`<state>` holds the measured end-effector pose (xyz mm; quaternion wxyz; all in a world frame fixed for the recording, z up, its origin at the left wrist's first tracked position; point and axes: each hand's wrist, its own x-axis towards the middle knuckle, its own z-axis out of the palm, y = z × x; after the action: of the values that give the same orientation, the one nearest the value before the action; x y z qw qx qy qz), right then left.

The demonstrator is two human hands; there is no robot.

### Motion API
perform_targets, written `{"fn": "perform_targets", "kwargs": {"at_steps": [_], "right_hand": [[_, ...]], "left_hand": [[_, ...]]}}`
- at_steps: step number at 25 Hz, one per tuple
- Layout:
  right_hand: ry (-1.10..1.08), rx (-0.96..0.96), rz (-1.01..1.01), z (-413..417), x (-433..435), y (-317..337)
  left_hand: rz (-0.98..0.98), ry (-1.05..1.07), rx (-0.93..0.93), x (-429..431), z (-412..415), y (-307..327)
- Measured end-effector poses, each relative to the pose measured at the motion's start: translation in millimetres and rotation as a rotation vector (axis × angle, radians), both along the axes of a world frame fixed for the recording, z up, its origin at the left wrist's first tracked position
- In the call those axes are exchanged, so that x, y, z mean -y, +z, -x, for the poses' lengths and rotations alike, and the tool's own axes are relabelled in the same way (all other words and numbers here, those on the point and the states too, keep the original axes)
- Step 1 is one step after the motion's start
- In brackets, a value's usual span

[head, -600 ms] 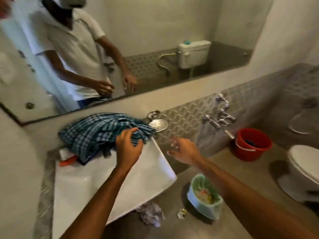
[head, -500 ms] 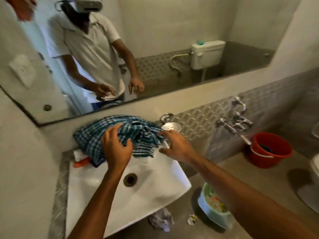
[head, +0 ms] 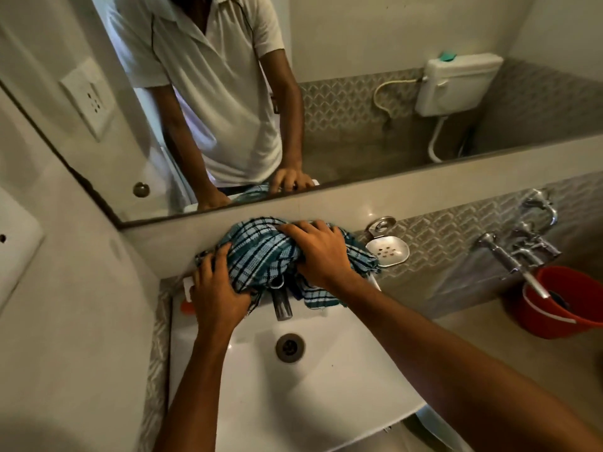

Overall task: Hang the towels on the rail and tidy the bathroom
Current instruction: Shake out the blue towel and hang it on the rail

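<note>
A teal and white checked towel (head: 261, 252) lies bunched over the tap at the back of the white washbasin (head: 326, 380). My left hand (head: 217, 290) grips its left side with the fingers closed into the cloth. My right hand (head: 321, 251) presses down on the top right of the bundle, fingers curled around it. The chrome tap spout (head: 282, 306) sticks out from under the towel. No towel rail is in sight.
A steel soap dish (head: 388, 251) hangs on the wall right of the towel. Wall taps (head: 518, 249) stand over a red bucket (head: 561, 305) at right. An orange item (head: 186, 307) lies on the basin's back left corner. A mirror (head: 359, 93) spans the wall above.
My right hand has come in from the right and closed on the towel. My left hand has slid to the towel's left side. The view has moved closer, over the basin.
</note>
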<state>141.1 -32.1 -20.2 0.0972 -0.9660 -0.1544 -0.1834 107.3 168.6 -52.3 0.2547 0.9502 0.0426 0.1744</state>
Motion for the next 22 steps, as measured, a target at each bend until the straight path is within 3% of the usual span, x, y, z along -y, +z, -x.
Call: {"fn": "perform_targets", "kwargs": {"at_steps": [5,13,15,17,20,22], "right_hand": [[0.024,0.256,-0.193,9,1,42],[-0.07,0.675,-0.217,70,108,127],[-0.155,0.727,-0.225,96,148,137],[-0.193,0.714,-0.317,129,192,140],[-0.161,0.529,-0.67,195,261,134],[-0.245,0.458,-0.916,244,297,126]], "left_hand": [[0.119,-0.05,0.444,-5,1,45],[0.481,-0.303,0.63,79,6,113],[0.588,-0.324,0.541,122,8,121],[0.782,-0.621,0.331,167,17,125],[1.0,-1.224,-0.099,222,34,124],[1.148,-1.319,-0.454,262,51,116]]}}
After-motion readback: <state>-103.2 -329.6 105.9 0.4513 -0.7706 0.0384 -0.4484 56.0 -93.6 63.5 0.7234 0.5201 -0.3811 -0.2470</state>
